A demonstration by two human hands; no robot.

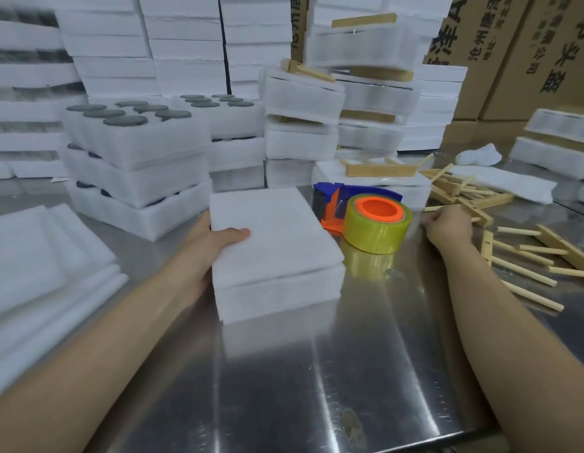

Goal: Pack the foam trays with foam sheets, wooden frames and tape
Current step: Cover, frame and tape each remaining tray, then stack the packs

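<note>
Foam sheet (271,223) and foam tray (279,294): left hand (212,246) is pinching both (thumb on top); right hand (447,227) is gripping a wooden frame (480,214), best lifted level.

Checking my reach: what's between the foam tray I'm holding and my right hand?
The tape dispenser, lying on the metal table; the head view shows it.

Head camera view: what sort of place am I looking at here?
Probably a packing station in a factory or warehouse: stacks of white foam trays, printed cardboard cartons behind them, and a tape dispenser on a steel table.
</note>
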